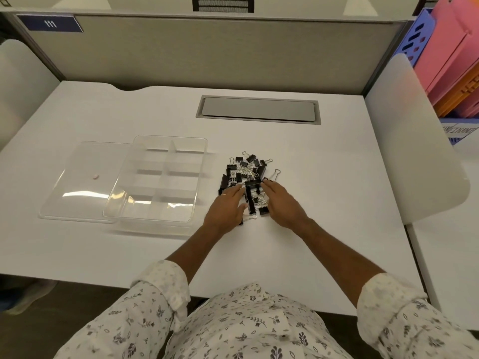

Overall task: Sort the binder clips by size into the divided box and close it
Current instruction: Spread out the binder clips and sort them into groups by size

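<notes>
Nearest, two patterned sleeves (160, 283) are rolled above the wrists and both forearms reach forward over the white desk (324, 229). The left hand (226, 207) and right hand (283, 203) lie palm down on the near part of a pile of black clips (248, 172). Fingers on both hands are straight and spread slightly, touching the clips without curling round any. A large clip (252, 195) lies between the two hands. The pile holds clips of several sizes, tangled together, and sits on the desk just right of the box (201, 174). All visible clips are on the desk, outside the box. The box is clear plastic, uncovered, and split by dividers into two columns of compartments. Its clear lid (77, 187) lies flat to the left, and the box overlaps its right edge. Farther back, a grey cover (259, 110) is set into the desk. Beyond it stands a grey partition (207, 53), with pink and orange file holders (451, 60) at far right.
</notes>
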`<act>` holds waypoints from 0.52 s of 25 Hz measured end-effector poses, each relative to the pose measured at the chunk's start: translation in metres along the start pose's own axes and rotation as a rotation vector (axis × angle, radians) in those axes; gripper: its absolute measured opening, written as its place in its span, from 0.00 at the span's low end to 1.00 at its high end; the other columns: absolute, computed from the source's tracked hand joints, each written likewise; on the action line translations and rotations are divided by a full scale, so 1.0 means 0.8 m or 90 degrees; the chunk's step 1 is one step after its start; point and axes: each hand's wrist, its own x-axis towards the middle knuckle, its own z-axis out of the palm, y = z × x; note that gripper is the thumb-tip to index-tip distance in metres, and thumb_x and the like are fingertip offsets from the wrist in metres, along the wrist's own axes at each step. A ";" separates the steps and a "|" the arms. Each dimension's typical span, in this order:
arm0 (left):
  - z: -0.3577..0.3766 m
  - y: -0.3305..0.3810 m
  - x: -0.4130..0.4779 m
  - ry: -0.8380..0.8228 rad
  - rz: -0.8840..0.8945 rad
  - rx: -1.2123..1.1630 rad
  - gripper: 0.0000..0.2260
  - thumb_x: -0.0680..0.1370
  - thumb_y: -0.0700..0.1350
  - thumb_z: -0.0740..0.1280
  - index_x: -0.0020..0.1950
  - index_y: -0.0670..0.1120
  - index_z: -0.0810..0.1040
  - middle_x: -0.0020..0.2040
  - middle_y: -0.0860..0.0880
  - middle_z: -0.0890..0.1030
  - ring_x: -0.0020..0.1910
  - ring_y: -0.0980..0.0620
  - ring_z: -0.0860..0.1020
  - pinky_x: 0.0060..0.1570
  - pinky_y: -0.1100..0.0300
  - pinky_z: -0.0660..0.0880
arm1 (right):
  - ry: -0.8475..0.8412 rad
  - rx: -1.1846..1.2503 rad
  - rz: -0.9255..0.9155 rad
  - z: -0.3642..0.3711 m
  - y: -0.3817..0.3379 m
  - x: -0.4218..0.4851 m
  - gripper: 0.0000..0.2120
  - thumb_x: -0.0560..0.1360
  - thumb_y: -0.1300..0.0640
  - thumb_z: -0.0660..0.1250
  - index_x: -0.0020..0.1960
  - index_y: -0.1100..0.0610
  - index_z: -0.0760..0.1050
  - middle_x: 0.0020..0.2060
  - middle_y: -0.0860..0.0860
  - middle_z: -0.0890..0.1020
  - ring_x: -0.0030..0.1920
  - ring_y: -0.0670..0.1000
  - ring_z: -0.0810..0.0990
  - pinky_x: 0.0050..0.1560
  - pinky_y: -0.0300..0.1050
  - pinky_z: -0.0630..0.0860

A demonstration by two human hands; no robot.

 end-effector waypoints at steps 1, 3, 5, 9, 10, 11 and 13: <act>-0.001 0.004 0.007 0.005 0.013 0.019 0.23 0.82 0.48 0.64 0.75 0.40 0.70 0.74 0.42 0.72 0.72 0.42 0.71 0.66 0.44 0.74 | 0.011 0.009 0.013 0.000 0.000 -0.002 0.27 0.80 0.66 0.60 0.79 0.61 0.63 0.75 0.58 0.68 0.75 0.59 0.65 0.71 0.56 0.71; -0.001 0.011 0.022 0.011 0.028 0.044 0.21 0.81 0.46 0.65 0.73 0.40 0.72 0.72 0.42 0.74 0.69 0.40 0.73 0.61 0.44 0.77 | 0.045 0.024 0.045 -0.001 0.004 -0.009 0.23 0.82 0.61 0.60 0.77 0.58 0.66 0.69 0.56 0.73 0.70 0.57 0.69 0.60 0.52 0.78; 0.002 0.019 0.039 -0.005 0.038 0.063 0.22 0.81 0.44 0.66 0.73 0.40 0.72 0.71 0.41 0.74 0.69 0.39 0.73 0.60 0.45 0.78 | 0.077 0.034 0.079 -0.002 0.015 -0.019 0.17 0.82 0.57 0.63 0.71 0.57 0.73 0.63 0.55 0.74 0.66 0.56 0.71 0.52 0.49 0.79; 0.017 0.026 0.068 -0.074 0.006 0.075 0.22 0.82 0.45 0.62 0.76 0.42 0.67 0.72 0.41 0.71 0.71 0.40 0.69 0.56 0.45 0.79 | 0.157 0.098 0.163 -0.007 0.048 -0.047 0.05 0.79 0.57 0.69 0.52 0.57 0.78 0.55 0.52 0.75 0.58 0.54 0.73 0.49 0.44 0.74; 0.021 0.027 0.072 -0.075 -0.006 0.068 0.21 0.82 0.46 0.62 0.75 0.43 0.68 0.71 0.42 0.70 0.70 0.41 0.69 0.54 0.46 0.80 | 0.165 0.109 0.192 -0.011 0.055 -0.055 0.04 0.78 0.57 0.70 0.49 0.57 0.77 0.53 0.50 0.75 0.56 0.54 0.74 0.48 0.44 0.73; 0.024 0.028 0.075 -0.069 -0.018 0.054 0.19 0.83 0.47 0.62 0.73 0.43 0.70 0.69 0.43 0.70 0.69 0.42 0.70 0.52 0.47 0.81 | 0.168 0.117 0.219 -0.013 0.061 -0.062 0.04 0.78 0.58 0.70 0.48 0.56 0.76 0.52 0.49 0.75 0.53 0.53 0.75 0.47 0.45 0.73; 0.026 0.031 0.079 -0.053 -0.051 0.013 0.15 0.82 0.50 0.64 0.65 0.44 0.75 0.65 0.45 0.71 0.65 0.45 0.71 0.48 0.49 0.81 | 0.173 0.123 0.252 -0.018 0.070 -0.073 0.04 0.77 0.59 0.70 0.47 0.55 0.74 0.50 0.48 0.75 0.50 0.53 0.76 0.45 0.48 0.75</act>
